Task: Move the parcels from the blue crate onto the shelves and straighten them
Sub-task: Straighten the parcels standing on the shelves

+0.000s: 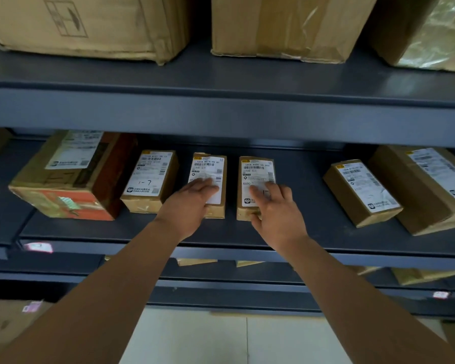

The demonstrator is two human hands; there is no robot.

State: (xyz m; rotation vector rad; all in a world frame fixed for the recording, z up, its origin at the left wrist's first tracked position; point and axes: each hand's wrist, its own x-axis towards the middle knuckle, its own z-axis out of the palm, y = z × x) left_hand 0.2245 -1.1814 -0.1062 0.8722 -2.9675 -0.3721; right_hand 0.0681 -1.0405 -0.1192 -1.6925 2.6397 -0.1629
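Two small brown parcels with white labels lie side by side on the dark grey middle shelf [300,232]. My left hand [192,203] rests on the left parcel [210,166], fingers straight over its label. My right hand [273,206] lies on the right parcel [256,169], fingers spread over the label and thumb against its near end. The two parcels sit parallel with a narrow gap between them. The blue crate is out of view.
On the same shelf lie a labelled parcel [150,179] and a bigger orange-sided box [66,179] to the left, and two angled parcels [363,191] [426,185] to the right. Large cardboard boxes [281,24] fill the upper shelf. Lower shelves hold more parcels.
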